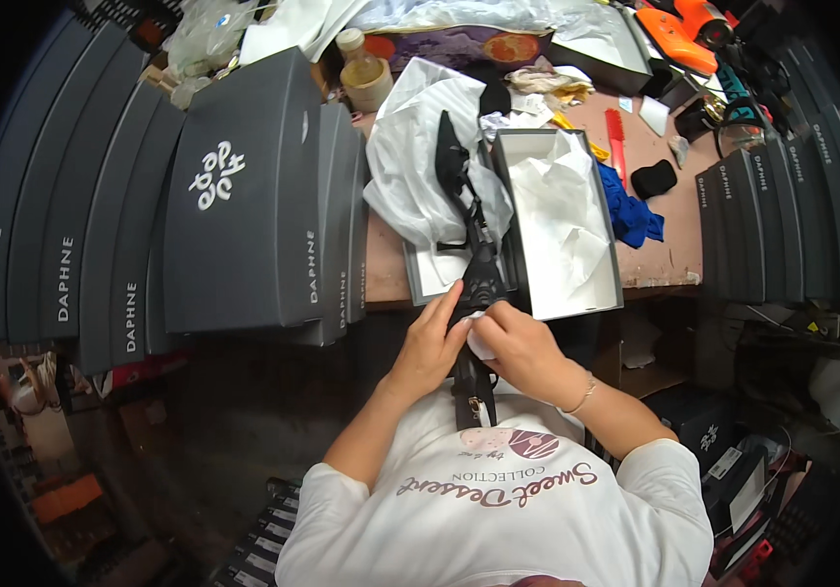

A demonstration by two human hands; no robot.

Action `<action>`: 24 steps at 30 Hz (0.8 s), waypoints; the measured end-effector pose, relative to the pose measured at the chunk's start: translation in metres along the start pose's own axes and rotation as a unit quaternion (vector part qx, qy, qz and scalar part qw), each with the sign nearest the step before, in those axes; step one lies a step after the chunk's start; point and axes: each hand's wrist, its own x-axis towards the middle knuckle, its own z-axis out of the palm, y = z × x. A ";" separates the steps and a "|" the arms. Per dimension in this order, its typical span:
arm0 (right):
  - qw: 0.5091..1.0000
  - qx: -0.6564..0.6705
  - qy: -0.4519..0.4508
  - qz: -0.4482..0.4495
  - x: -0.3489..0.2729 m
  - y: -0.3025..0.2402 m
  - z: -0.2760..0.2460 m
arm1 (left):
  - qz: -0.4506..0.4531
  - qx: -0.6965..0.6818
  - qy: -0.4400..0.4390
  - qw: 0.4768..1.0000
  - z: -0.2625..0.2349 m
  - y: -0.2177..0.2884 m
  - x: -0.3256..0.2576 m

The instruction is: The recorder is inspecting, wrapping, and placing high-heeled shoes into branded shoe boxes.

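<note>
My left hand (432, 342) and my right hand (518, 344) both close around a black high-heeled shoe (479, 293) held against my chest at the table's near edge. A wad of white tissue (478, 338) is pinched under my right fingers against the shoe. Just beyond, a second black shoe (451, 161) lies on white wrapping paper (410, 166) over a box lid (420, 279). To its right stands an open shoe box (615, 264) lined with crumpled white paper.
Tall stacks of dark grey shoe boxes (244, 196) fill the left side, and more boxes (762, 225) stand at the right. On the table lie a blue cloth (630, 210), a red comb (615, 137), a bottle (359, 64) and orange tools (679, 34).
</note>
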 end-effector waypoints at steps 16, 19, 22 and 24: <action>0.999 -0.035 0.017 -0.001 -0.003 0.005 0.016 | -0.064 0.022 -0.003 0.998 -0.003 -0.016 -0.012; 0.997 -0.044 0.065 -0.014 -0.002 0.003 0.023 | -0.073 -0.001 0.006 0.997 -0.004 -0.019 -0.016; 0.997 -0.064 0.040 -0.008 -0.004 0.005 0.018 | -0.124 -0.036 -0.015 0.992 -0.009 -0.009 -0.017; 0.996 -0.087 0.021 -0.017 -0.006 0.007 0.018 | -0.119 -0.038 -0.030 0.992 -0.008 -0.010 -0.015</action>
